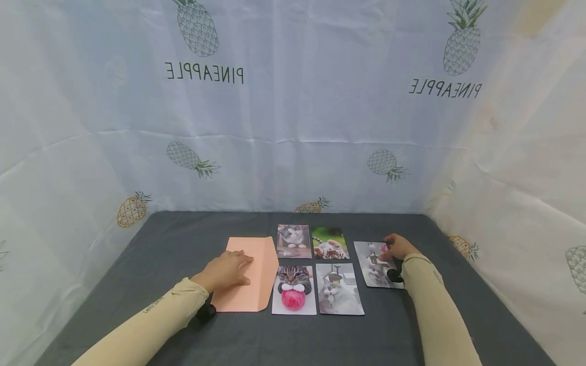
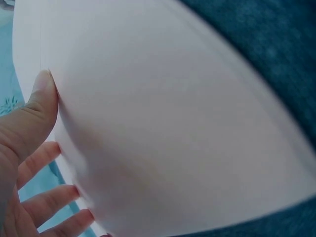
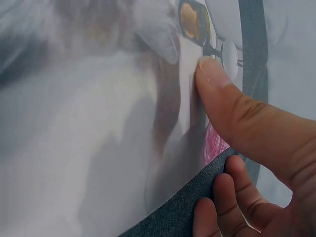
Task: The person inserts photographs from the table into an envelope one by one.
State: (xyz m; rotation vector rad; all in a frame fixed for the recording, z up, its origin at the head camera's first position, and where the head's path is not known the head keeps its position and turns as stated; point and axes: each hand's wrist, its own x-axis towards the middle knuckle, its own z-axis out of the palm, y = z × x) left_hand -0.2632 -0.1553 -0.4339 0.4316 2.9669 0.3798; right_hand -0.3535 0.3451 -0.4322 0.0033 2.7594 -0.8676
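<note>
Left hand (image 1: 225, 271), grip relaxed, touches the envelope (image 1: 252, 290); right of the envelope, right hand (image 1: 400, 247), likewise relaxed, touches a photo (image 1: 376, 272).

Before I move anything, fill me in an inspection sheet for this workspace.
Surface: dark cloth, lying flat beneath everything.
Job's things: peach envelope at left; tabby card, kitten card, tiger card and grey-and-white cat card in two rows of two; fifth card apart at right, tilted slightly.
Clutter: nothing seen.
Grippers: left hand rests on the envelope, fingers spread; right hand has its thumb on the fifth card, near the edge.
Cables: nothing seen.
Surroundings: pale curtain with pineapple prints, behind and at both sides.
</note>
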